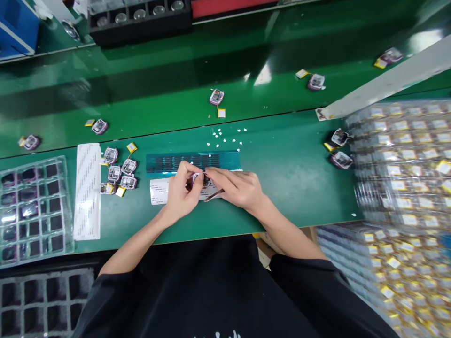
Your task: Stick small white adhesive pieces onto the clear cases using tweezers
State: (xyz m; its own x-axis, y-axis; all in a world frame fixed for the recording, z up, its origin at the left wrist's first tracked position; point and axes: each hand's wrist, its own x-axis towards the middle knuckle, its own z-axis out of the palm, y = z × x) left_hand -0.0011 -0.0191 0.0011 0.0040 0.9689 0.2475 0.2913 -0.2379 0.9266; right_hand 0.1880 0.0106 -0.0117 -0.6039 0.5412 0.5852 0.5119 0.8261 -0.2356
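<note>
- One view only, from a camera on the person's head, looking forward and steeply down over the dark-shirted chest.
- It faces a glossy green workbench (pixel 289 188), close enough that both bare forearms fill the middle.
- The bench's far edge lies along the top, the clear plastic compartment trays (pixel 33 206) at the left border.

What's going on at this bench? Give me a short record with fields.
Left hand: pinches a small module
Right hand: works on the same module, holding a thin tool
Behind the hands: teal strip
Left of hands: cluster of similar modules, white paper strip, clear tray
Right: stacked trays of parts
</note>
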